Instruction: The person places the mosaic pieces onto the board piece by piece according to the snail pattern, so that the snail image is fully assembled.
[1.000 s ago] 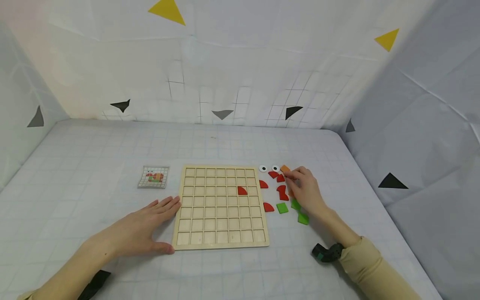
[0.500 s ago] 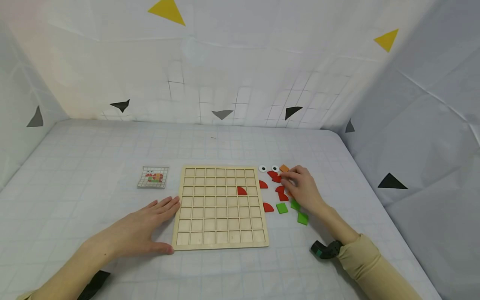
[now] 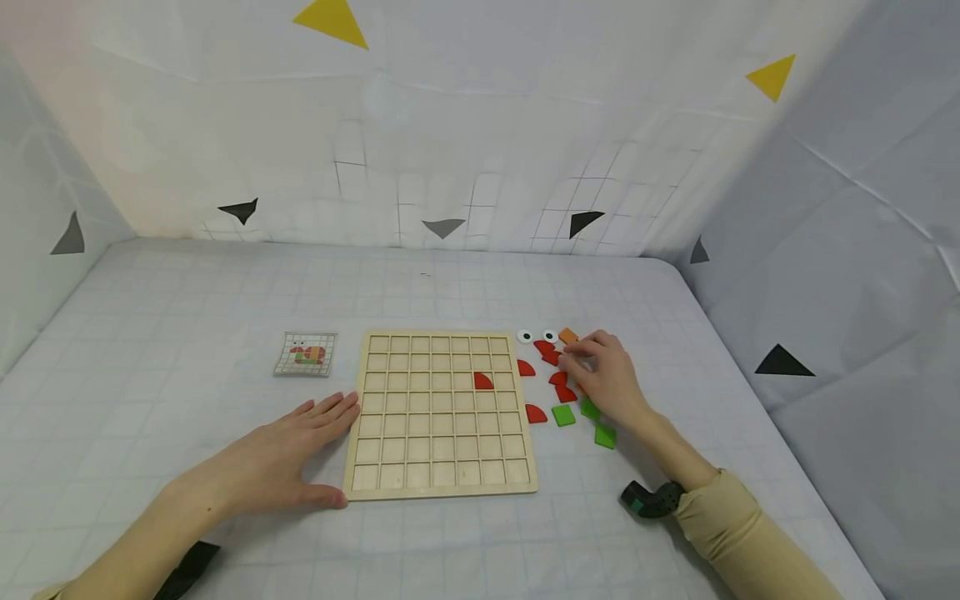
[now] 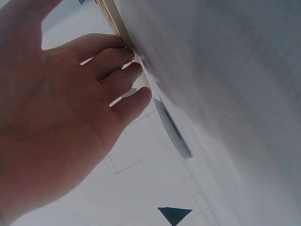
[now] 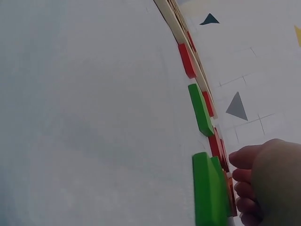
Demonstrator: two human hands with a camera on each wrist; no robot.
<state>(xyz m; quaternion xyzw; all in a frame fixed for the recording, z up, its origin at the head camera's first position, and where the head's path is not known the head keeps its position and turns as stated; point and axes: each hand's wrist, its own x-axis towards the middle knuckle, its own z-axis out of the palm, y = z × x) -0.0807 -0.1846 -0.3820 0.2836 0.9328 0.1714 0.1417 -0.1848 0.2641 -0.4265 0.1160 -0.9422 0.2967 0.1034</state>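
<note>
The left hand (image 3: 270, 462) lies spread at the left edge of the wooden grid board (image 3: 442, 493), fingertips and thumb touching its rim. A red quarter-round piece (image 3: 483, 382) sits in one of the board's cells. Right of the board, the right hand (image 3: 611, 383) has bent fingers at a red piece (image 3: 551, 359); whether they pinch anything is hidden. An orange piece (image 3: 567, 335) and green pieces (image 3: 605, 436) lie around that hand. In the right wrist view, the hand (image 5: 277, 181) is beside red pieces and a green piece (image 5: 201, 188).
Two white eye discs (image 3: 524, 337) lie by the board's top right corner. More red pieces (image 3: 536, 413) and a green square (image 3: 564, 415) are to its right. A small picture card (image 3: 306, 354) lies left of the board. White sheeted walls (image 3: 480, 125) stand behind and beside.
The right hand has shifted slightly left, and the red piece at its fingertips has slid left against another red piece. The left hand and the board have stayed in place.
</note>
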